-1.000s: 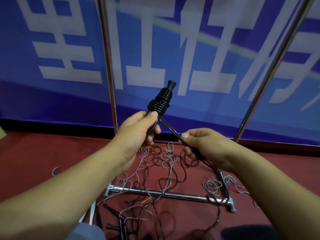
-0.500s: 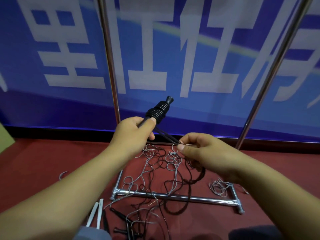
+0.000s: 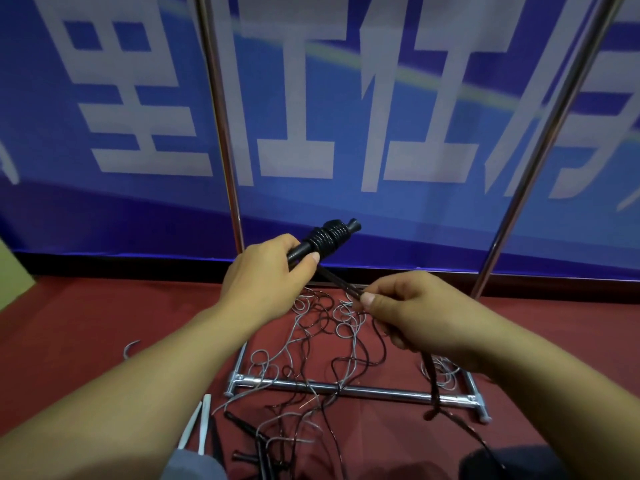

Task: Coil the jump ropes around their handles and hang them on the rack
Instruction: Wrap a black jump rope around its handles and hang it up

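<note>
My left hand (image 3: 268, 271) grips the black jump rope handles (image 3: 304, 249), which point up and to the right. A thick coil of black rope (image 3: 329, 234) is wound round their upper part. From the coil a doubled black rope strand (image 3: 337, 281) runs down to my right hand (image 3: 412, 313), which pinches it between thumb and fingers. Below my right hand the rope hangs down to the floor (image 3: 432, 386). The chrome rack has two upright poles (image 3: 221, 126) (image 3: 540, 147) and a base bar (image 3: 346, 389) on the red floor.
Several loose grey and black ropes (image 3: 311, 341) lie tangled on the red carpet over the rack's base. White handles (image 3: 201, 420) and black handles (image 3: 249, 441) lie at the lower middle. A blue banner (image 3: 381, 98) with white characters covers the wall behind.
The coiled handles have tilted from nearly upright over to the right. My right hand has lifted slightly and drawn the strand along; the view has shifted downward a little.
</note>
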The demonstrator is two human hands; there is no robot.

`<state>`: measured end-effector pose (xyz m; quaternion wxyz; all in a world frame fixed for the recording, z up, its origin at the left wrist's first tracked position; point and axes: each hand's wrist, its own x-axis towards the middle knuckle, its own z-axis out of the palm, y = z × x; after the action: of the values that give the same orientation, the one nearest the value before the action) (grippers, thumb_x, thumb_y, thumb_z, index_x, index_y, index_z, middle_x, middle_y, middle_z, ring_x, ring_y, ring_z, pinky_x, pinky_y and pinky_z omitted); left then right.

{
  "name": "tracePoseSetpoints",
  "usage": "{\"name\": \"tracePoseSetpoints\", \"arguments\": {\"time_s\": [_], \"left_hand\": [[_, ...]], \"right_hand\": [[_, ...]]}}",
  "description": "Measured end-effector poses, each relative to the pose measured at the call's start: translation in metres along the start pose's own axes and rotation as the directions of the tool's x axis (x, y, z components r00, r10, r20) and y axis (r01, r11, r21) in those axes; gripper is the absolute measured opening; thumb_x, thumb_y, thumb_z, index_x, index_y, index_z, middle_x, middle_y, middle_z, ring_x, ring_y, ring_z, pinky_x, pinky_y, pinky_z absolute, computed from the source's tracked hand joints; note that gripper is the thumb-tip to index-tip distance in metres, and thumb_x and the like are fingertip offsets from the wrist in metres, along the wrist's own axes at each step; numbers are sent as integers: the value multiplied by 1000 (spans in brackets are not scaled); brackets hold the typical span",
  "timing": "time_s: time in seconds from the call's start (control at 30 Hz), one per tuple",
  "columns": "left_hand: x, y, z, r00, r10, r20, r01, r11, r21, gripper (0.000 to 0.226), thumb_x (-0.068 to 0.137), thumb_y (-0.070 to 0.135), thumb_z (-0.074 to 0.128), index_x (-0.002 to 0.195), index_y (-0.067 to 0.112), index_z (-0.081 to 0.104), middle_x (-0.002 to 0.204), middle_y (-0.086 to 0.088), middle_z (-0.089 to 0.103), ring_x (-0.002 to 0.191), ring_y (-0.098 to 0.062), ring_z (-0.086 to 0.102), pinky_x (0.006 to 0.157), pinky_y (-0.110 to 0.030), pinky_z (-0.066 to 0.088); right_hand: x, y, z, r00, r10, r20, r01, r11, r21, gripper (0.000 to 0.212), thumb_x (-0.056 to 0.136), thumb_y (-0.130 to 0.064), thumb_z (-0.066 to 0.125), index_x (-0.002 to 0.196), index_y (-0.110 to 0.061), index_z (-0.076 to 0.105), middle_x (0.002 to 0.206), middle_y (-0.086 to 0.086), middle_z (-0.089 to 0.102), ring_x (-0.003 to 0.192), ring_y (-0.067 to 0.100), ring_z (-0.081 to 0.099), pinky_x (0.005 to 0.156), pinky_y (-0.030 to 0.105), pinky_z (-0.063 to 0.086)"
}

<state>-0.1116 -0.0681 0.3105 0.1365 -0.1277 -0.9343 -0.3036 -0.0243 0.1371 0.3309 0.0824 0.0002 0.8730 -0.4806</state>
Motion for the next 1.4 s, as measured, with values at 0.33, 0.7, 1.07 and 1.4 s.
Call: {"name": "tracePoseSetpoints", "arguments": {"time_s": [0.33,0.7,1.07,1.4], "left_hand": [[7,-18,1,999,-51,7,51,998,28,23,93,51,59,90,28,60,69,5,62,67,-18,61,57,-32,44],[7,-25,6,996,-82,19,81,994,80,20,92,50,61,93,30,60,70,6,60,67,-17,59,56,-30,37],[9,-17,7,987,-118,112,105,988,117,30,84,56,70,82,28,60,72,5,64,70,-16,62,59,-31,47],[0,-9,15,906,42,421,-79,994,69,20,86,51,71,89,31,70,77,5,69,73,-17,65,68,-35,53]], "right_hand": [[5,1,-2,991,46,-123,-49,998,-26,28,101,-30,54,86,-11,68,63,-2,61,60,17,47,60,34,40],[0,-2,3,995,94,36,-89,987,-130,37,99,-48,55,75,-24,70,67,2,48,61,19,43,60,36,41],[-12,-8,-4,993,81,-83,-87,993,-78,47,95,-47,61,56,-21,62,50,-10,49,41,4,41,50,22,33],[-13,-11,-14,982,86,-166,-52,978,200,43,97,-39,59,59,-19,56,58,2,35,55,19,27,48,29,22]]}}
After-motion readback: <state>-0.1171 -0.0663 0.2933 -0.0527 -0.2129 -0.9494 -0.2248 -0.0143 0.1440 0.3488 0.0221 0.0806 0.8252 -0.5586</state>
